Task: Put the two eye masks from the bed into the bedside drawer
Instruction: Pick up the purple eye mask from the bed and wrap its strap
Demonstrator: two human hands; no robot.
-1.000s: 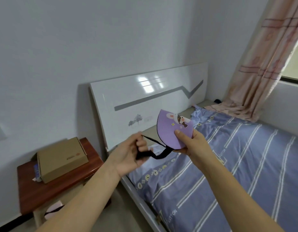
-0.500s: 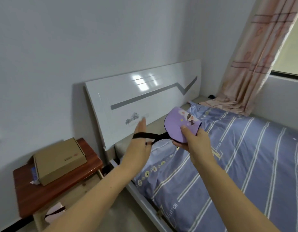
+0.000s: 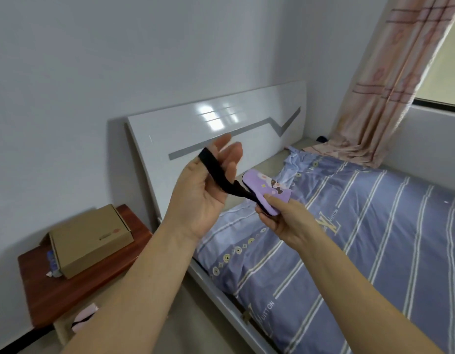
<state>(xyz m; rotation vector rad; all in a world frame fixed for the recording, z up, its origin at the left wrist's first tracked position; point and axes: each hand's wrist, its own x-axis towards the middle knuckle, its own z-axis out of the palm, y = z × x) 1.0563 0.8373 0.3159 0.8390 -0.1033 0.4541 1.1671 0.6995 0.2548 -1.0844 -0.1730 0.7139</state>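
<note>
A purple eye mask with a cartoon print is pinched in my right hand above the left edge of the bed. Its black strap stretches up and left, looped over the spread fingers of my left hand. A pink eye mask with a black strap lies in the open bedside drawer at the lower left, partly hidden by my left forearm.
A cardboard box sits on the red-brown bedside table. The bed has a blue striped cover and a glossy white headboard. A pink curtain hangs at the right by the window.
My left hand has opened and risen, pulling the black strap taut over its fingers. My right hand has tilted the purple mask flatter and lowered it slightly.
</note>
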